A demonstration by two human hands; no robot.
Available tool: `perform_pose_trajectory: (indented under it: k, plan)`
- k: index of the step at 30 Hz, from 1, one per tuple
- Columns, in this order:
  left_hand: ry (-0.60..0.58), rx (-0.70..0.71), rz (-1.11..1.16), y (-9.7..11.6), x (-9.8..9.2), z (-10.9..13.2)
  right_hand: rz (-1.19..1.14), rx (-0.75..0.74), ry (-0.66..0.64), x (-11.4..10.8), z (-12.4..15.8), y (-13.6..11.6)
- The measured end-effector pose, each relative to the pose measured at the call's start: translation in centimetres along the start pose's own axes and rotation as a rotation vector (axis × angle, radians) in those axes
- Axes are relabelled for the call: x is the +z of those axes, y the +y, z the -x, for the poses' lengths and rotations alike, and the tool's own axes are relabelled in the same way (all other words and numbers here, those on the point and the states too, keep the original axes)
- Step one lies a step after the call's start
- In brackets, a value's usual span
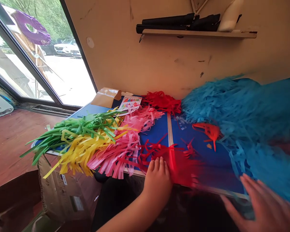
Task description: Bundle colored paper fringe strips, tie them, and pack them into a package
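Observation:
At the table's front edge my left hand point(158, 177) has its fingers close together over a red tissue-paper fringe point(181, 164), pinning it; the thumb is hidden. The right part of that fringe is smeared by motion. My right hand point(265, 203) is low at the right, blurred, with thumb and fingers apart and nothing visible in it. Beside it spreads a large heap of blue tissue fringe point(251, 112). To the left of my left hand lie pink point(118, 151), yellow point(84, 148) and green fringes point(79, 125). An orange-red bundle point(209, 130) rests near the blue heap.
Another red fringe point(161, 101) lies against the wall on the blue table point(157, 130). Behind the pink fringe are a printed sheet point(130, 102) and a brown paper envelope point(106, 96). An open cardboard box point(60, 190) stands below left. A shelf point(198, 33) hangs above.

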State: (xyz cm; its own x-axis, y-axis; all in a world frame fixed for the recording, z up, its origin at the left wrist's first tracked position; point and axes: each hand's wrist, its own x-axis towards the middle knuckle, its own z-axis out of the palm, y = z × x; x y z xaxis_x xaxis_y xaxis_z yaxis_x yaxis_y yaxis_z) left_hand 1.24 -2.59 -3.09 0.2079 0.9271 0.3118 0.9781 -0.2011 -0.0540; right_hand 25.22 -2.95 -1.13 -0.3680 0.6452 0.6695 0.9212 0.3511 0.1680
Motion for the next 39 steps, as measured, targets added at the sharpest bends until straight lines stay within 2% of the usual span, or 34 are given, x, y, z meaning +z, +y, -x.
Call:
perform_pose_trajectory:
  k: [3,5,7,10,12,13,15,19,22,25,27,29,30,32,33,34,36,39]
  plan:
    - [0.016,-0.007,0.020,0.1,-0.3,0.0,-0.170,-0.260,0.040,0.6,-1.3,-3.4]
    - [0.030,-0.006,0.029,-0.1,-0.6,0.1,-0.327,-0.258,0.034,2.0,-2.1,-5.7]
    - [0.061,0.032,0.030,-0.4,-1.0,0.0,-0.463,-0.248,0.013,3.3,-2.7,-6.9]
    - [0.063,0.248,0.071,-1.0,-1.6,-0.1,-0.567,-0.336,-0.025,3.9,-3.3,-6.2]
    - [-0.023,0.384,0.158,-1.4,-1.9,-0.3,-0.571,-0.399,-0.037,3.5,-3.6,-5.1]
    - [-0.078,0.409,0.214,-1.6,-2.0,-0.4,-0.567,-0.417,-0.042,3.2,-3.7,-4.7]
    - [-0.163,0.352,0.313,-2.3,-2.2,-0.7,-0.560,-0.430,-0.045,2.8,-3.8,-4.2]
    - [-0.242,0.102,0.365,-5.0,-3.2,-1.2,-0.550,-0.421,-0.036,2.8,-3.4,-4.2]
    - [-0.259,-0.066,0.332,-7.9,-4.4,-1.1,-0.514,-0.407,-0.015,2.9,-3.1,-4.6]
    - [-0.226,-0.114,0.336,-9.7,-6.2,-0.5,-0.475,-0.407,0.027,2.7,-3.0,-4.9]
    - [-0.144,-0.075,0.363,-9.4,-7.5,-0.1,-0.463,-0.396,0.020,2.6,-3.1,-5.1]
    - [-0.073,0.050,0.411,-7.8,-8.4,0.1,-0.463,-0.380,-0.015,2.7,-3.3,-5.3]
    - [-0.075,0.154,0.447,-6.7,-8.6,0.0,-0.463,-0.375,-0.036,2.8,-3.3,-5.3]
    - [-0.181,0.378,0.540,-4.5,-8.1,-0.4,-0.465,-0.387,-0.082,3.0,-3.5,-5.3]
    - [-0.239,0.441,0.578,-3.6,-7.6,-0.7,-0.473,-0.393,-0.100,3.0,-3.7,-5.2]
    - [-0.274,0.449,0.594,-3.0,-6.8,-1.0,-0.494,-0.391,-0.115,3.1,-3.9,-5.1]
    - [-0.285,0.366,0.574,-2.5,-5.3,-1.6,-0.577,-0.337,-0.172,2.9,-4.4,-4.8]
    - [-0.294,0.253,0.523,-2.9,-3.9,-2.5,-0.721,-0.165,-0.381,2.5,-5.3,-4.3]
